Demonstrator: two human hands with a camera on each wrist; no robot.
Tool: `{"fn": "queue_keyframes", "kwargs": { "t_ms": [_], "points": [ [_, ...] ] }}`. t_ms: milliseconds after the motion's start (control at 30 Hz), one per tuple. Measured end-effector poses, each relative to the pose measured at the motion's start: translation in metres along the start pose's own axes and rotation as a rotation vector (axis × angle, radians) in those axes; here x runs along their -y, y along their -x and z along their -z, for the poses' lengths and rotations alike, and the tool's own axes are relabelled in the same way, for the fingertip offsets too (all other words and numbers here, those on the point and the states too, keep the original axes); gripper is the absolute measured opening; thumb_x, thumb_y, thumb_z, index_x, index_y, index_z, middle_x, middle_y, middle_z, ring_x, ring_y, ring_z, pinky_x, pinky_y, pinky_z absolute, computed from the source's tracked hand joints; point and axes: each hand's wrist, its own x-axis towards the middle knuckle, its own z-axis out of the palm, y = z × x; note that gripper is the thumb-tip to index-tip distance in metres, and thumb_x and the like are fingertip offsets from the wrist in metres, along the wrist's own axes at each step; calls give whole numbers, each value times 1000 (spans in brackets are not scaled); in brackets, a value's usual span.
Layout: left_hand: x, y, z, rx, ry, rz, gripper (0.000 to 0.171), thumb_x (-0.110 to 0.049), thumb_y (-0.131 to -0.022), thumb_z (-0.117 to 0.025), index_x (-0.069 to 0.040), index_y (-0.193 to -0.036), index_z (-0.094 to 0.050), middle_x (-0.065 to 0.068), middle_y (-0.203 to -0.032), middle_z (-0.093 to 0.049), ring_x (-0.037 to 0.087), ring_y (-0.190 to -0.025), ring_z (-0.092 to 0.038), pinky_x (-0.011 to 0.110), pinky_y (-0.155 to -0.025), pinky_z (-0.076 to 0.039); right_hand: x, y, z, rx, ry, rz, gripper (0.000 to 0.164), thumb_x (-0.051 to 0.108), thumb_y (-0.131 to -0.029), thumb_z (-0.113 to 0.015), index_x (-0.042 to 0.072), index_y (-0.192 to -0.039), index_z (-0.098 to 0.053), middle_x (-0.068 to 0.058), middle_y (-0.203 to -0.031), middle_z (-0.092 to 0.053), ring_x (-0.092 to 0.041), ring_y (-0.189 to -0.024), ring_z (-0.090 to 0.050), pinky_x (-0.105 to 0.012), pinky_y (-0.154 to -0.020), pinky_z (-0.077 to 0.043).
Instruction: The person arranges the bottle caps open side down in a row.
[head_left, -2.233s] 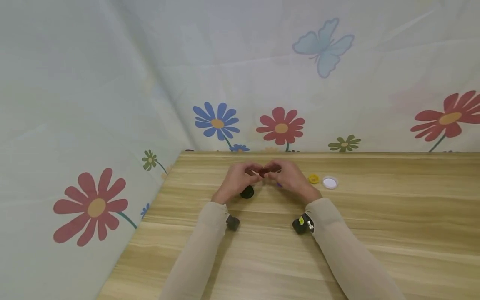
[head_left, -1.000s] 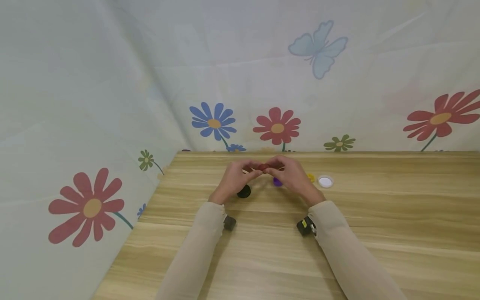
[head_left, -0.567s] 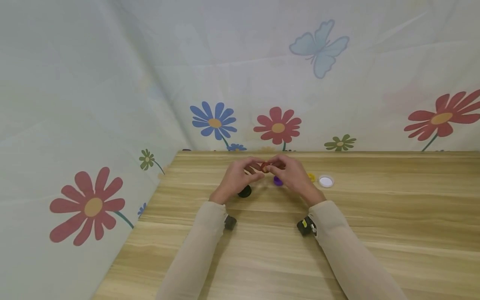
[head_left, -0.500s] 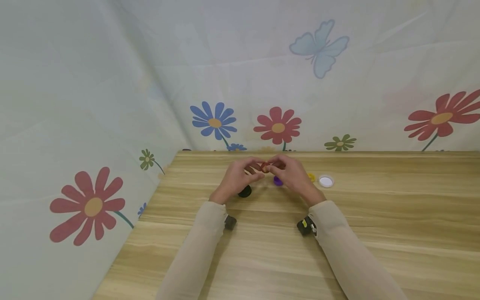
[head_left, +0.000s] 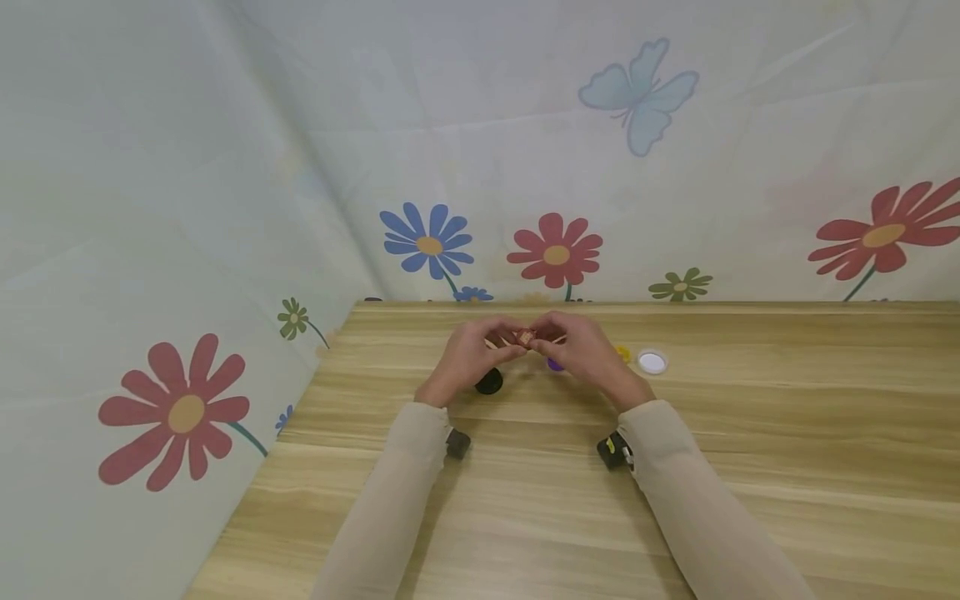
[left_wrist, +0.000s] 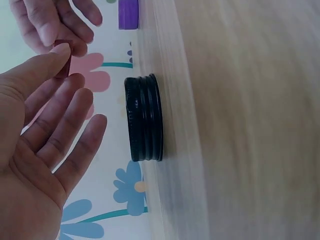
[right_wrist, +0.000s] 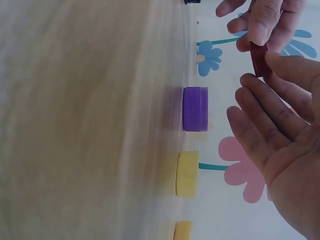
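Note:
Both hands meet above the far part of the table around a small dark red bottle cap [head_left: 526, 337], whose pale marked face shows in the head view. The left hand [head_left: 480, 350] pinches one side of the cap between thumb and index finger, its other fingers spread. From the opposite side the right hand [head_left: 577, 350] pinches it likewise; its remaining fingers extend loosely in the right wrist view. A black ribbed lid [left_wrist: 142, 117] lies below the left hand. Below the right hand sits a purple ribbed cap [right_wrist: 195, 109], partly hidden by that hand in the head view.
Right of the right hand lie a yellow cap [head_left: 623, 355] and a round white lid [head_left: 652, 362]. The wood-grain table [head_left: 525, 517] ends at a flower-printed cloth [head_left: 480, 133] behind and at the left. Dark wrist cameras hang under both sleeves.
The red cap has been turned between the fingers, so its pale face now shows toward the head camera. The left thumb has closed back onto it. The lids on the table stay put.

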Motion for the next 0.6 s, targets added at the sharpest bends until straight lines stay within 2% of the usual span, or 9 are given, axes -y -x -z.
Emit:
{"fn": "queue_keyframes", "kwargs": {
  "t_ms": [233,433,600],
  "points": [
    [2,0,2,48,-21,3,22,-20,-95,-83,-11,-116,-81,-3,-107,-78,15,-92,-73,31,-84,-59,-2,-3,-1,45,34,23,21,4,-98,-75,2,-119,-74,-12,-116,-75,-31,-112,-69,-46,-97,-57],
    [3,2,3,91,-43,4,20,-17,-93,-85,-11,-112,-82,-2,-106,-78,16,-96,-70,30,-83,-59,-1,-3,-2,73,56,46,20,3,-94,-80,2,-114,-77,-11,-113,-76,-34,-111,-69,-50,-97,-57],
    [3,2,3,129,-33,14,19,-15,-92,-85,-10,-110,-82,-2,-106,-77,17,-98,-70,30,-84,-59,-1,-3,-3,87,93,51,20,3,-92,-82,3,-112,-77,-10,-110,-76,-33,-110,-70,-48,-97,-57]
  ]
}}
